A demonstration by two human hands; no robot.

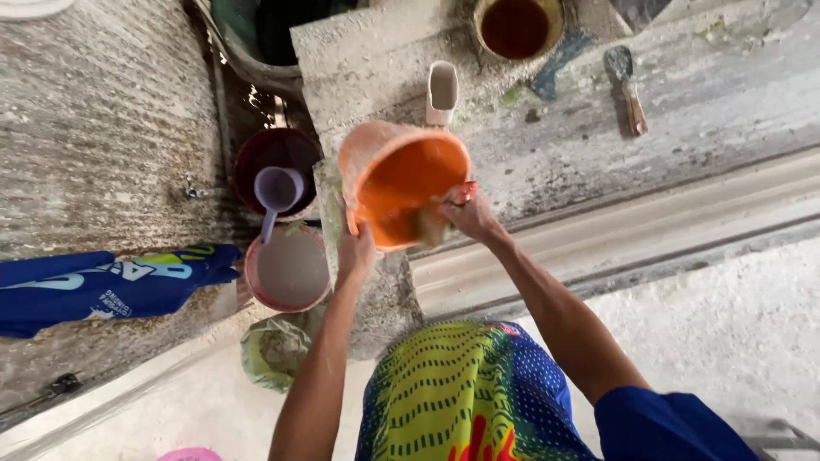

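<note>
An orange plastic bucket (401,175), dusted with white powder outside, is tipped so its mouth faces me. My left hand (354,252) grips its lower left rim. My right hand (468,213) reaches into the bucket's mouth and holds a red-handled brush (444,212), whose head rests against the inner wall. The bucket hangs over the edge of a grey, powder-caked slab (376,60).
Left of the bucket stand a dark red tub with a lilac scoop (275,192) and a pink basin of grey liquid (289,269). A white cup (442,92), a tin of brown liquid (515,27) and a trowel (628,85) lie on the slab. A blue cloth (102,286) is at left.
</note>
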